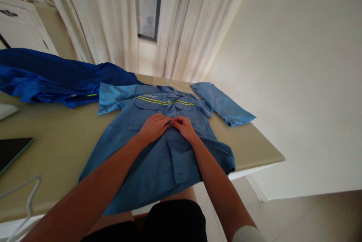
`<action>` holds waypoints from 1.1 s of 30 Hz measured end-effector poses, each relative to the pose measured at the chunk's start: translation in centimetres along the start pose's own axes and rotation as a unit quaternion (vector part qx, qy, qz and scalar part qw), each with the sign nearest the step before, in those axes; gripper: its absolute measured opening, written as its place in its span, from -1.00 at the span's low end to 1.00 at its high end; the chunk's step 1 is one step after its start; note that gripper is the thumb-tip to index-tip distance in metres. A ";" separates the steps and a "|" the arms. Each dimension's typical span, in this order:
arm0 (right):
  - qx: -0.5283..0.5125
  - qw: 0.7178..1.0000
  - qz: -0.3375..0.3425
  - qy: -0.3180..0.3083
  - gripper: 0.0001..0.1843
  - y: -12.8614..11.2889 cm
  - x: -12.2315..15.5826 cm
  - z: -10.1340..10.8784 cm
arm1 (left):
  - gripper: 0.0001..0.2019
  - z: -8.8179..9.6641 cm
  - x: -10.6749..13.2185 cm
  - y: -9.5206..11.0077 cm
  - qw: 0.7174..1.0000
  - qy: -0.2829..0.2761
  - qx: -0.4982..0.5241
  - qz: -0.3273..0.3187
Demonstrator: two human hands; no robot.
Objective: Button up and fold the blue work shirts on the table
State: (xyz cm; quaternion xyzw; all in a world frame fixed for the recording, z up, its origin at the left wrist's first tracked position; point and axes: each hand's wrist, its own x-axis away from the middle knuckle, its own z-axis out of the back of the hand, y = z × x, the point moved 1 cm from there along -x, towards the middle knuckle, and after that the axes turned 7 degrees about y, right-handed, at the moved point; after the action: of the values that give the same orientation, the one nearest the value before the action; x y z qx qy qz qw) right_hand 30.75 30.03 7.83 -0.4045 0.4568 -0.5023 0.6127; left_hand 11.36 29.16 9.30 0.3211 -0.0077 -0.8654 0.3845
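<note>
Lying front up across the bench (pixel 59 136), the light blue shirt (pixel 160 155) fills the centre of the frame, directly beneath both hands. Its collar points to the top of the picture, and its hem reaches the bench's near edge at bottom centre. The left hand (pixel 154 128) comes in from the lower left, its fingers bent down onto the cloth. The right hand (pixel 185 127) comes in from the lower right, thumb and finger pinched together. The fingertips of the two hands meet in mid-frame, gripping the shirt at the front placket (pixel 179 159); whatever sits between them is too small to make out. From there the placket runs down the frame between the forearms. Two chest pockets (pixel 147 103) with yellow stripes (pixel 152 101) lie just above the hands.

Well apart from the hands, a darker blue garment (pixel 68 78) stretches across the upper left. A flat light blue cloth (pixel 224 104) lies right of the shirt's collar end. At the left edge is a black flat object (pixel 13 151), with a white cable (pixel 29 198) below it, lower left.
</note>
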 end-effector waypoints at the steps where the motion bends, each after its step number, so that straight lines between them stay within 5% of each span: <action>1: -0.005 1.000 -0.005 0.004 -0.59 0.0 0.0 0.0 | -0.74 0.0 0.0 0.1 1.000 0.007 -0.003 0.002; 10: 0.018 0.999 0.022 0.030 -0.65 0.2 0.2 0.0 | -0.75 -0.6 -0.2 0.9 0.990 0.029 0.108 0.090; 19: -0.034 0.999 -0.006 0.023 -0.59 -0.4 1.0 0.2 | -0.73 -0.2 0.0 1.0 0.993 0.024 0.073 0.087; 33: 0.051 0.997 0.026 0.048 -0.55 -0.3 0.4 0.0 | -0.75 -0.4 0.1 0.3 0.986 0.007 0.140 0.088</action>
State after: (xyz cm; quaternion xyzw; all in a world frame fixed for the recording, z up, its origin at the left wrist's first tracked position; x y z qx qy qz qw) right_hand 30.76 29.56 8.05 -0.3360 0.4694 -0.5276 0.6232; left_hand 11.76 28.97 9.00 0.3757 -0.1544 -0.8166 0.4101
